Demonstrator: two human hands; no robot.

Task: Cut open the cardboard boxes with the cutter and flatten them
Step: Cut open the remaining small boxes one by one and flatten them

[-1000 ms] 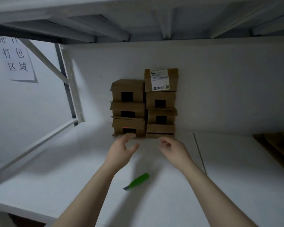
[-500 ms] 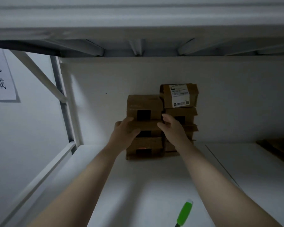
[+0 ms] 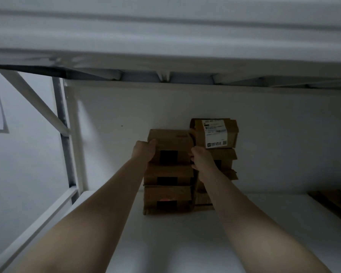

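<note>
Cardboard top box [image 3: 170,143] sits gripped between left hand [image 3: 144,151] and right hand [image 3: 202,159].

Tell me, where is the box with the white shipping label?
The labelled box tops the right-hand stack against the shelf's back wall, just above the right hand in the head view.

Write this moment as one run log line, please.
step: take box | left hand: grips left side of top box | right hand: grips its right side | stack: left | cutter: not in view
</note>
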